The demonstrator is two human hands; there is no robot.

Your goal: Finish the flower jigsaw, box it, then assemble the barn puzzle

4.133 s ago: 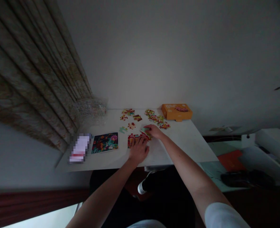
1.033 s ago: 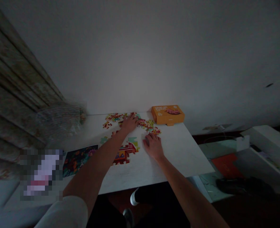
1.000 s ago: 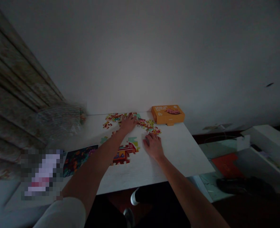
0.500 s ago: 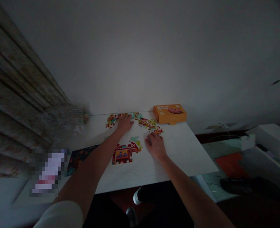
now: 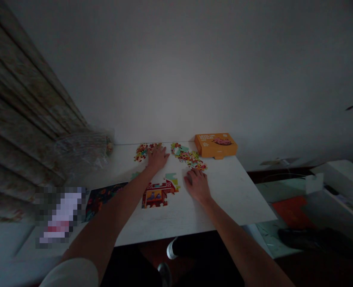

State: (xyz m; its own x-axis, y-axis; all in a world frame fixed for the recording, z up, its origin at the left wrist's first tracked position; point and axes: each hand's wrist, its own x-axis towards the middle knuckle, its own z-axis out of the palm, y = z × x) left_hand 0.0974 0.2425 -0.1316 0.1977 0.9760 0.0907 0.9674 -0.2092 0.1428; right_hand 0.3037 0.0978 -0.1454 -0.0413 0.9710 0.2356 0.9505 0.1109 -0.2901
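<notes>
My left hand (image 5: 157, 158) lies with its fingers spread on a pile of loose jigsaw pieces (image 5: 141, 153) at the back of the white table (image 5: 233, 191). My right hand (image 5: 198, 186) rests on the tabletop, fingers loosely bent and thumb apart, just in front of a second cluster of jigsaw pieces (image 5: 190, 156). Nothing shows in its grasp. Between my forearms sits a partly joined puzzle section (image 5: 156, 195) with a red barn and two bluish birds. My left forearm hides part of its left side.
An orange puzzle box (image 5: 216, 146) stands at the back right against the wall. On the left lie a dark printed sheet (image 5: 100, 197), partly under my left arm, and a clear plastic-wrapped bundle (image 5: 83, 153) by the curtain. A white open box (image 5: 340, 199) is at far right.
Pale green and other pieces beside my left hand have shifted right and forward, joining the right cluster. A gap now separates the two piles. My right hand has barely moved.
</notes>
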